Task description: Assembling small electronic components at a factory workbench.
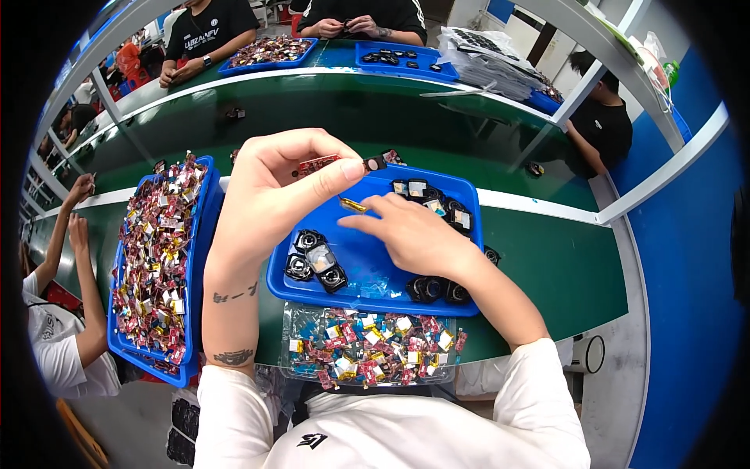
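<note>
My left hand is raised over the far left part of a blue tray, closed on a small red circuit board. A dark piece with a round spot juts out past its thumb tip; whether it joins the board I cannot tell. Lower and to the right, my right hand pinches a small gold-yellow battery-like part between thumb and fingers. Beneath the hands, the tray holds black watch-like cases at its left, more cases at the near right, and several with pale squares at the far right.
A clear tray heaped with red boards and batteries sits at the near table edge. Left stands a blue bin full of similar parts. A white rail crosses beyond my tray. Co-workers' hands are at left; others sit opposite.
</note>
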{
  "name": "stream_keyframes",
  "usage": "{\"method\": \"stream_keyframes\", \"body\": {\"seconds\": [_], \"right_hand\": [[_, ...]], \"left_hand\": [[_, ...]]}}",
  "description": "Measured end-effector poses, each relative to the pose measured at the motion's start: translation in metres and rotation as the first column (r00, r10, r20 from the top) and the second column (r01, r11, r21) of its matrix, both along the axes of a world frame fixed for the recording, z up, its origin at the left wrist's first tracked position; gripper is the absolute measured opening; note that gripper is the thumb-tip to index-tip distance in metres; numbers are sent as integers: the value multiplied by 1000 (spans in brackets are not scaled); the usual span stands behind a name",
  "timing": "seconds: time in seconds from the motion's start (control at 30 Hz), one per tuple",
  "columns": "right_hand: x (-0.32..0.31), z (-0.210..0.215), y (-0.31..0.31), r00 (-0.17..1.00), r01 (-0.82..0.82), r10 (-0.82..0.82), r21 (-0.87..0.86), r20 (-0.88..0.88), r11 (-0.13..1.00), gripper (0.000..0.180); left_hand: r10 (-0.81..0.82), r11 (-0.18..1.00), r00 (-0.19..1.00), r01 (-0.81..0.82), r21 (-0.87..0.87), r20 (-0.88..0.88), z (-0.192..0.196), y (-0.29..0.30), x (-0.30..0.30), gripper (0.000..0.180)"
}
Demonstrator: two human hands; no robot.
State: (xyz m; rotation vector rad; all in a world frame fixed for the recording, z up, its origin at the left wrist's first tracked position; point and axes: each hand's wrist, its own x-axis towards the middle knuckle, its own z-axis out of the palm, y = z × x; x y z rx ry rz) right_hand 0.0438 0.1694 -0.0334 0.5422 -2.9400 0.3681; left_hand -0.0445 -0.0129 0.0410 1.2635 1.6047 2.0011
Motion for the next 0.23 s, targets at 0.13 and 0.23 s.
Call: {"method": "stream_keyframes", "body": {"seconds": [0.13,0.23], "right_hand": [[-24,-13,-35,950,-307,308,-37,47,951,61],[-43,-33,-45,926,-375,371,55,70,925,59]], "left_hand": [[-28,999,999,28,-21,-15,-3,5,2,10],[-33,996,999,31,-85,-27,1,0,2,9]]}}
